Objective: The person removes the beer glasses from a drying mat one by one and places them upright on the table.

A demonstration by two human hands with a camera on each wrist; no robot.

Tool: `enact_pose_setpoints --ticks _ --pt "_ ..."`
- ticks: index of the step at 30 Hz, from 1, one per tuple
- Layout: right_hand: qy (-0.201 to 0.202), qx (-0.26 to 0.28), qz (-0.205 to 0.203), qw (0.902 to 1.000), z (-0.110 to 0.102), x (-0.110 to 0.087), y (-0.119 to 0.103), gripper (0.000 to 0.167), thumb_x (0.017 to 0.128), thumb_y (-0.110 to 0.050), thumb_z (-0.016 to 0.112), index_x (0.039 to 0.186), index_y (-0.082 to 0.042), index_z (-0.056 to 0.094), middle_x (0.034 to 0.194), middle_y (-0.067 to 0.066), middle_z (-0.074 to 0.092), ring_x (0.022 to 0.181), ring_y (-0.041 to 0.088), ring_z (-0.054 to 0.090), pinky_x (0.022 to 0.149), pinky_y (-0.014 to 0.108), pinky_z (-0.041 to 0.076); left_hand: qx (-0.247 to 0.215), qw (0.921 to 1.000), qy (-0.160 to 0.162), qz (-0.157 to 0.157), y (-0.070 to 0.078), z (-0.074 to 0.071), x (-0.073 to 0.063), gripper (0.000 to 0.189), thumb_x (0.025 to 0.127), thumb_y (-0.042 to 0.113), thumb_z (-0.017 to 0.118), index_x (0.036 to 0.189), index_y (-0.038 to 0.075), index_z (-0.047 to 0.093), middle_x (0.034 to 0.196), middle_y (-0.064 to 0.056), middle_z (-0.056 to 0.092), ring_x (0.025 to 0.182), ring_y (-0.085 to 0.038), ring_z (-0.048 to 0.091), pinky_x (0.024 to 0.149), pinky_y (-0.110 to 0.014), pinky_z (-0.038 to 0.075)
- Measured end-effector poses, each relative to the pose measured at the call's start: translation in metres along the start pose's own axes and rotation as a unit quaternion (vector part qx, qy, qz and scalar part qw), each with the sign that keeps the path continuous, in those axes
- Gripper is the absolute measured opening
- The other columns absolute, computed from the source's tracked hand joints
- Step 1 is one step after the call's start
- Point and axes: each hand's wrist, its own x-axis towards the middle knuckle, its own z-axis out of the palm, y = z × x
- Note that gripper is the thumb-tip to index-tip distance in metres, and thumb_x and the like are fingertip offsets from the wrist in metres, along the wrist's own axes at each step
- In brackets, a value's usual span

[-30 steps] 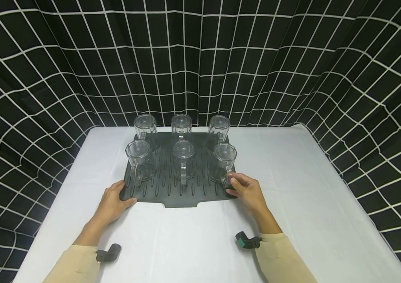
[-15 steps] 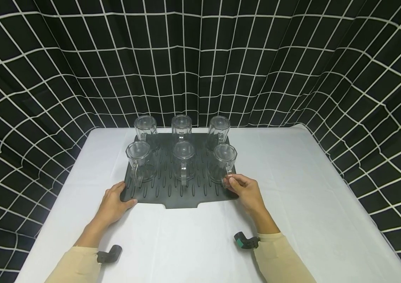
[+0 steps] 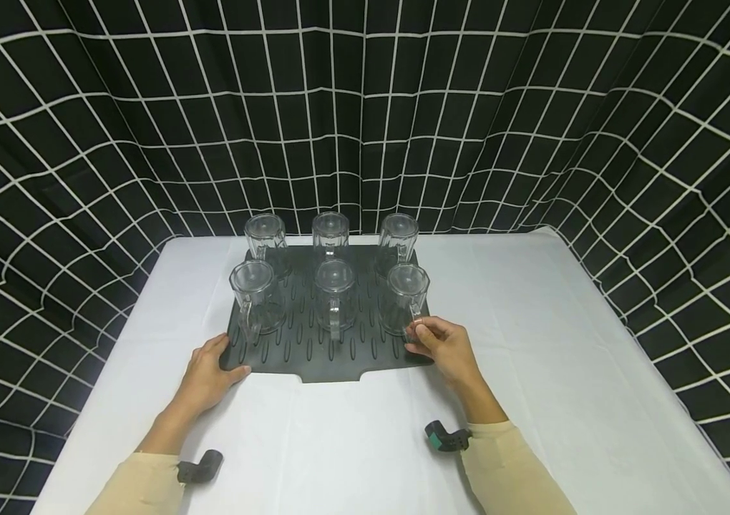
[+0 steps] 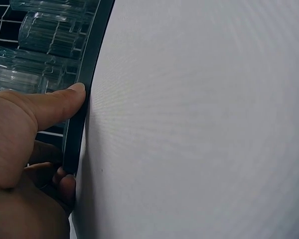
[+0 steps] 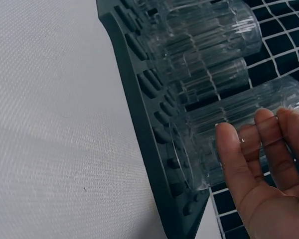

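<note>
Clear glass mugs, several of them, stand upside down in two rows on a dark grey ribbed drying mat (image 3: 330, 368). My right hand (image 3: 445, 345) pinches the handle of the front right glass mug (image 3: 404, 293) between thumb and fingers. In the right wrist view that mug (image 5: 204, 134) stands with its rim at the mat's ribs. My left hand (image 3: 204, 375) grips the mat's front left corner. Its thumb lies along the mat's front edge (image 4: 87, 84) in the left wrist view, the other fingers curled at the side, partly hidden.
A white cloth (image 3: 519, 343) covers the table around the mat. Black curtains with a white grid (image 3: 365, 107) hang behind and at both sides. The front middle mug (image 3: 336, 286) and front left mug (image 3: 255, 293) stand left of the held one.
My right hand's fingers have come in closer on the handle, and the front right mug has shifted slightly left. My left hand stays at the mat's corner.
</note>
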Motion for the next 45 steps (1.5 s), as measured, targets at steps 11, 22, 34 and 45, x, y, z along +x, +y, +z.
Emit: enact_pose_setpoints --ticks 11,22,34,45 --pt "0.027 -0.066 -0.035 0.9968 0.001 -0.002 0.002 0.016 0.096 0.001 0.057 0.101 0.015 0.063 0.101 0.024 0.065 0.100 0.044 0.061 0.081 0.036 0.057 0.002 1.0000 -0.006 -0.001 0.000 0.002 -0.002 0.084 0.082 0.024 0.076 0.140 -0.017 0.032 0.147 -0.031 0.030 0.128 -0.052 0.030 0.103 -0.065 0.029" --pt "0.040 -0.102 -0.077 0.9910 0.002 -0.006 -0.011 0.014 0.095 -0.001 0.060 0.099 0.010 0.067 0.098 0.022 0.067 0.093 0.036 0.063 0.079 0.036 0.057 0.013 0.9998 -0.015 -0.003 0.004 -0.004 -0.003 0.084 0.082 0.026 0.076 0.139 -0.018 0.033 0.146 -0.032 0.030 0.129 -0.053 0.029 0.103 -0.066 0.029" --pt "0.059 -0.105 -0.133 0.9837 0.001 -0.011 -0.033 0.014 0.090 -0.001 0.067 0.099 0.009 0.071 0.098 0.019 0.068 0.092 0.020 0.062 0.079 0.024 0.054 0.013 0.9999 -0.009 -0.005 0.009 -0.009 -0.009 0.075 0.086 0.024 0.073 0.137 -0.017 0.038 0.143 -0.033 0.035 0.126 -0.055 0.035 0.099 -0.065 0.035" --pt "0.045 -0.065 -0.185 0.9796 0.004 -0.018 -0.045 0.012 0.085 0.009 0.068 0.096 0.014 0.068 0.092 0.019 0.065 0.089 0.021 0.063 0.083 0.027 0.054 0.003 0.9994 0.003 -0.034 0.022 -0.022 -0.018 0.069 0.092 0.030 0.065 0.134 -0.018 0.039 0.134 -0.039 0.040 0.114 -0.053 0.049 0.088 -0.059 0.049"
